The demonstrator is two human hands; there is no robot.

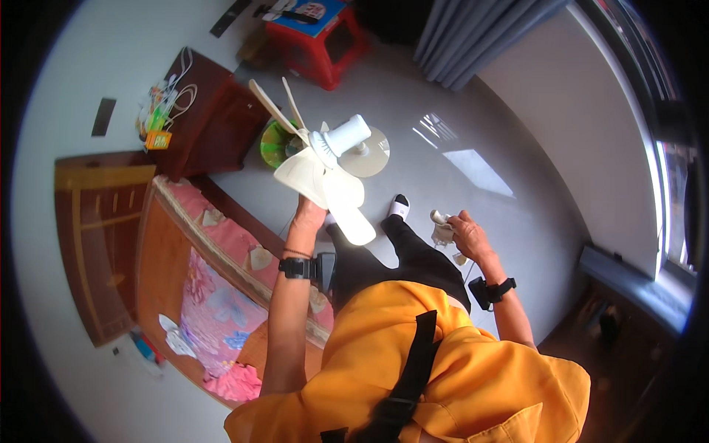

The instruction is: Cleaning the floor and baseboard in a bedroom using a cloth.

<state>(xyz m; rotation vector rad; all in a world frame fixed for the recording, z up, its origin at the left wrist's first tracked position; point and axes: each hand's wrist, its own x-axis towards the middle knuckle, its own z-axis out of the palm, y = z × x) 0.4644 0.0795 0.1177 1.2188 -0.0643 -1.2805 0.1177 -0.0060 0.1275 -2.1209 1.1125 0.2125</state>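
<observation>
A standing fan with cream blades [343,210] and a white motor housing [348,136] stands in front of me; no guard shows around the blades. My left hand [311,213] is up against a lower blade, which covers its fingers, so whether it grips the blade cannot be told. The fan's round pale base [375,152] rests on the floor behind the housing. Out to the right, apart from the fan, my right hand [471,236] is closed on a crumpled whitish cloth [443,230], which hangs from the fingers.
On the left is a wooden bed [159,255] with a pink floral cover. Beyond it, a dark red cabinet [221,125] carries cables and small boxes. A green bin [275,145] stands behind the blades. A red stool [325,55] and grey curtain [480,37] are farther off.
</observation>
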